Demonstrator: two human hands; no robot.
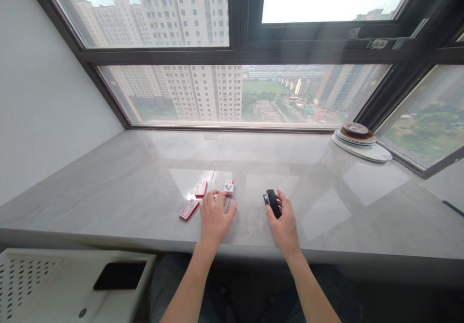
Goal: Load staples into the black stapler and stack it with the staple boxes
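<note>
My right hand [284, 219] is closed round a black stapler [274, 203], thumb on the near side and fingers on the far right side. The stapler rests at or just above the counter; I cannot tell which. My left hand [214, 216] is open, palm down, with its fingers apart and slightly bent. Its fingertips are at the near edge of a small white box [229, 186] with a dark picture and a red corner. Something pale pinkish shows between thumb and forefinger, partly hidden. Left of this hand lie two flat red-and-white boxes, one farther [201, 189] and one nearer [189, 210].
The grey marble-look counter [126, 187] runs under a dark-framed window [239, 56]. A stack of plates [355, 137] stands at the far right by the glass. Below the counter's front edge, at lower left, is a white plastic chair [65, 294] with a dark cutout.
</note>
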